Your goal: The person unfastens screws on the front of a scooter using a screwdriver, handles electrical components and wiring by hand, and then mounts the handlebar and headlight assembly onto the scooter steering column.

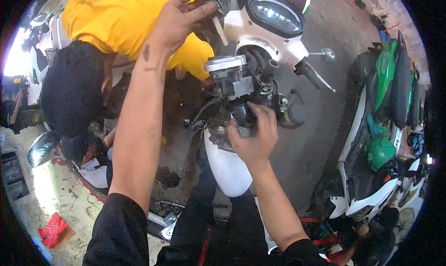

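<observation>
Raised at the upper middle, my left hand [190, 17] has its fingers curled. Its thumb and fingertips meet close to a thin metal rod [216, 0] beside the scooter's handlebar; what they hold is hard to make out. My right hand [256, 138] is lower, thumb and fingers bent around a dark part [239, 113] in the scooter's opened front. Directly above that part sits a boxy grey unit [232, 78] with a pale top. The scooter's white headlight housing [274, 22] is beyond it, and a white fender-like panel [227, 166] lies below my right hand.
A person in a yellow shirt [116, 17] bends close at my left. A brake lever [320, 75] juts out on the right. Green and white body panels [385, 71] stand along the right side, near a green rounded part [382, 152]. A red packet [53, 230] lies lower left.
</observation>
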`<state>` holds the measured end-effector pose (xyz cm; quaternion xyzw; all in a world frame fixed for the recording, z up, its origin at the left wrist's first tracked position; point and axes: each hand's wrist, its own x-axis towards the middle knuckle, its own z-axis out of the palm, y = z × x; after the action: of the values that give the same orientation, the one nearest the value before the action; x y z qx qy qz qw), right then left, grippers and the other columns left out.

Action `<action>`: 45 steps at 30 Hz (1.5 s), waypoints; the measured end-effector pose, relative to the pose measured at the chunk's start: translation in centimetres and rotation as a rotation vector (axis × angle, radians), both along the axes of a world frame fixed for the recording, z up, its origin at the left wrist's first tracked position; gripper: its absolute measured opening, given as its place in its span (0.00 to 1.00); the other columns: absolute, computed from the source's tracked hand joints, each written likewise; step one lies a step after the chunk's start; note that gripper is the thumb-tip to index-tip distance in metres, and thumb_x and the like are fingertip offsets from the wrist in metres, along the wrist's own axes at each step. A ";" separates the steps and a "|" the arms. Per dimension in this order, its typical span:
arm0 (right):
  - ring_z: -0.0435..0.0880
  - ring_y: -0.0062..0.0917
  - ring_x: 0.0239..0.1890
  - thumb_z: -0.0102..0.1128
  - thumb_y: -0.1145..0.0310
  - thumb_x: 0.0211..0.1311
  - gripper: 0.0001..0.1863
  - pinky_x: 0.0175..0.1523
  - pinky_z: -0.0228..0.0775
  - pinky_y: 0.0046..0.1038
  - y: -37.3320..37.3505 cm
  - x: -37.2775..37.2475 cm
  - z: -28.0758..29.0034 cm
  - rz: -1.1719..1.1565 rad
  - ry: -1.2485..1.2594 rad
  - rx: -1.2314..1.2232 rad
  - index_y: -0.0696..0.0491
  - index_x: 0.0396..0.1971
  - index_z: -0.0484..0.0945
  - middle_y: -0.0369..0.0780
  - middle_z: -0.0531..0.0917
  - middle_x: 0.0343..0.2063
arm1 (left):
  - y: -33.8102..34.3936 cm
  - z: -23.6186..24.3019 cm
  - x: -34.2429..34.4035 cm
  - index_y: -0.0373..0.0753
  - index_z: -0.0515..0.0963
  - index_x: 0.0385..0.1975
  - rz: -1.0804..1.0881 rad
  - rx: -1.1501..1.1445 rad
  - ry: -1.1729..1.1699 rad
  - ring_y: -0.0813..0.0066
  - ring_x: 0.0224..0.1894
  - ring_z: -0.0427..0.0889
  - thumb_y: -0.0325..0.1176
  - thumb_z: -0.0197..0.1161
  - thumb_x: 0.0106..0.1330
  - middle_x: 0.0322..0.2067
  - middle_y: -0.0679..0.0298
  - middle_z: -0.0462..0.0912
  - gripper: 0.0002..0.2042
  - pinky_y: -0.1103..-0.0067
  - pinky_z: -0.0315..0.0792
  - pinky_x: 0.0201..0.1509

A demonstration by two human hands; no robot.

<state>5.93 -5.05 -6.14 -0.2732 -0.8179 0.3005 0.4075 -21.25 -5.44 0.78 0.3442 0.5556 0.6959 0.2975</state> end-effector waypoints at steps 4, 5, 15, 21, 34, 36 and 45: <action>0.78 0.41 0.36 0.68 0.71 0.35 0.25 0.40 0.74 0.35 -0.1 -0.2 -0.2 0.002 0.012 -0.012 0.59 0.40 0.76 0.49 0.77 0.36 | 1.1 -0.4 -1.0 0.31 0.72 0.49 0.093 0.171 -0.042 0.74 0.38 0.81 0.28 0.63 0.62 0.38 0.60 0.80 0.16 0.80 0.76 0.43; 0.78 0.41 0.36 0.68 0.71 0.35 0.25 0.41 0.74 0.35 0.0 -0.1 -0.2 -0.009 0.007 -0.002 0.59 0.40 0.76 0.49 0.77 0.36 | 1.4 0.4 0.1 0.30 0.71 0.48 0.124 0.185 -0.114 0.75 0.38 0.80 0.28 0.62 0.62 0.38 0.61 0.80 0.16 0.81 0.75 0.43; 0.79 0.43 0.36 0.68 0.69 0.37 0.24 0.40 0.74 0.36 0.0 -0.1 0.5 -0.026 -0.042 0.042 0.57 0.40 0.76 0.49 0.77 0.35 | 3.1 3.2 2.2 0.27 0.76 0.43 0.097 -0.186 0.079 0.73 0.34 0.82 0.29 0.68 0.57 0.35 0.57 0.83 0.17 0.78 0.75 0.40; 0.80 0.44 0.38 0.70 0.65 0.37 0.26 0.41 0.75 0.36 0.3 0.6 0.0 -0.063 -0.064 -0.009 0.57 0.41 0.77 0.49 0.78 0.37 | 10.3 3.4 1.8 0.27 0.78 0.39 0.035 -0.275 0.038 0.72 0.32 0.81 0.26 0.69 0.53 0.33 0.58 0.83 0.14 0.77 0.76 0.36; 0.82 0.37 0.40 0.74 0.61 0.36 0.30 0.46 0.75 0.34 0.2 0.7 2.1 0.188 -0.066 -0.459 0.58 0.43 0.78 0.48 0.80 0.40 | 35.2 -6.3 -12.1 0.30 0.82 0.34 0.561 -0.267 0.130 0.66 0.31 0.83 0.33 0.74 0.50 0.32 0.54 0.85 0.15 0.73 0.75 0.36; 0.82 0.35 0.41 0.74 0.62 0.39 0.30 0.47 0.75 0.32 2.0 1.5 1.0 0.236 0.049 -0.378 0.58 0.46 0.77 0.47 0.79 0.41 | 38.2 -8.1 -9.0 0.31 0.83 0.33 0.416 -0.435 0.251 0.68 0.31 0.83 0.37 0.75 0.49 0.32 0.56 0.85 0.16 0.74 0.75 0.36; 0.83 0.40 0.40 0.73 0.64 0.40 0.27 0.49 0.76 0.33 -0.2 1.7 0.1 0.201 -0.055 -0.470 0.56 0.44 0.78 0.48 0.81 0.39 | 33.2 -4.0 -7.6 0.29 0.77 0.42 0.144 -0.340 0.266 0.67 0.36 0.82 0.42 0.73 0.50 0.38 0.53 0.83 0.25 0.73 0.74 0.42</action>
<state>7.59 -5.28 -6.08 -0.2859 -0.7595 0.5137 0.2784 -28.84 27.75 -3.17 0.3372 0.7224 0.5601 0.2253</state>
